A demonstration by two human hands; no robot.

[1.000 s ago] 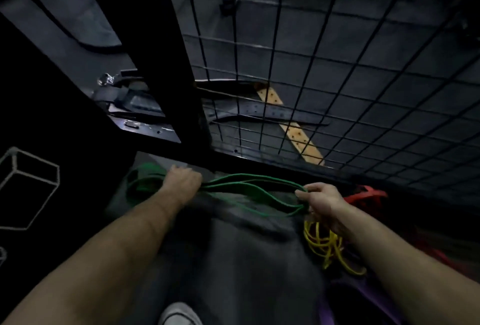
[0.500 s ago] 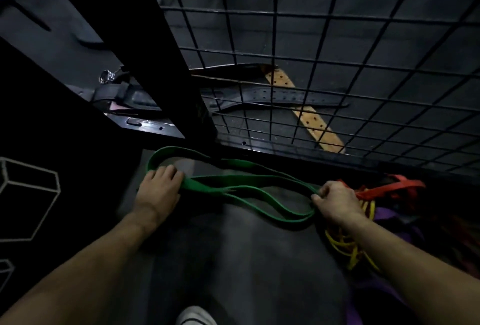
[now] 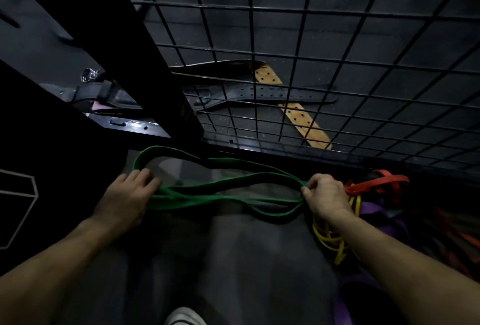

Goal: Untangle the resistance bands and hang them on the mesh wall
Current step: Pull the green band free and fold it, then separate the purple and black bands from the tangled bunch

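Green band loops lie stretched across the dark floor below the mesh wall. The left hand presses flat on one end; the right hand pinches the other, beside yellow bands and an orange band.

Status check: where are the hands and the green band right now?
Left hand flat on green band. Right hand pinching its other end. Band on floor, not hung. Red and yellow bands piled beside right hand.
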